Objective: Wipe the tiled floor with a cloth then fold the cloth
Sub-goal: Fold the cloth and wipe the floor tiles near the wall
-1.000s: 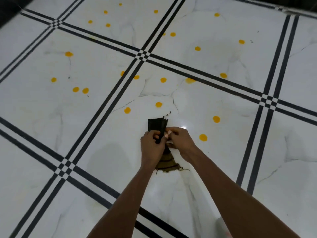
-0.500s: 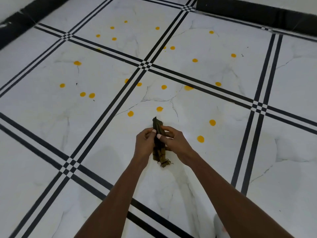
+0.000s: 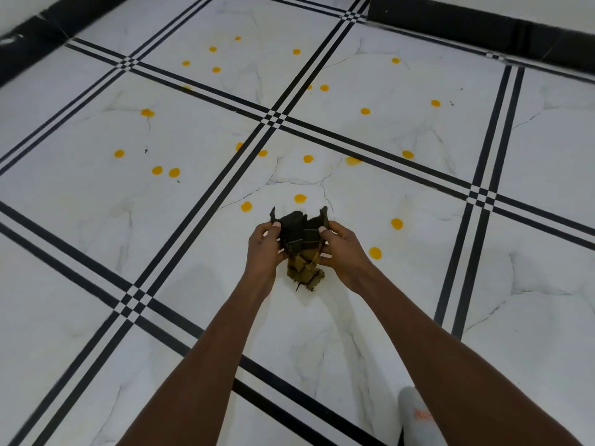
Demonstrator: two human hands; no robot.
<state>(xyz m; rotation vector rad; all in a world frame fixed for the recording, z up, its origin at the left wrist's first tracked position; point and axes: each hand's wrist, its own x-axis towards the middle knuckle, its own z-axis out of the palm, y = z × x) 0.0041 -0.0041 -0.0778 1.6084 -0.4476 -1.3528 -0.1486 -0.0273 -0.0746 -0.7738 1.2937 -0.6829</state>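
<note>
A small dark olive cloth (image 3: 301, 243) with frayed edges is held in the air above the white tiled floor (image 3: 322, 333). My left hand (image 3: 264, 249) pinches its upper left corner and my right hand (image 3: 343, 249) pinches its upper right corner. The top of the cloth is spread between the two hands, and its lower part hangs bunched below them. Several round yellow spots (image 3: 300, 198) dot the floor beyond the cloth.
The floor has white marble-look tiles split by black double lines (image 3: 273, 119). A black skirting (image 3: 483, 30) runs along the far walls. A white object with orange marking (image 3: 418, 416) sits at the bottom right beside my right arm.
The cloth was pressed narrow between both hands; now the hands have moved apart and the top is spread open. The view has tilted up, showing more far floor and skirting.
</note>
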